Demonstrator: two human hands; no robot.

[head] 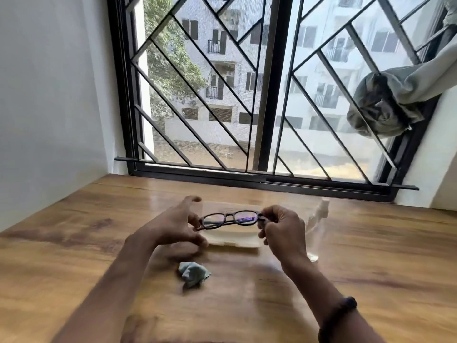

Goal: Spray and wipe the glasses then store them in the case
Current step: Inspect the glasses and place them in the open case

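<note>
Dark-framed glasses point(228, 219) hang in the air just above an open cream case point(235, 241) on the wooden table point(74, 243). My right hand point(279, 229) pinches the right end of the frame. My left hand point(178, 225) holds the left end, thumb raised and fingers curled under the folded temple. A crumpled pale blue cloth point(194, 273) lies on the table between my forearms. A clear spray bottle point(319, 226) with a white nozzle stands just right of my right hand, partly hidden by it.
The table runs up to a barred window point(272, 95) at the back and a white wall point(49, 95) on the left. A grey curtain point(395, 102) is bundled at the window's right side.
</note>
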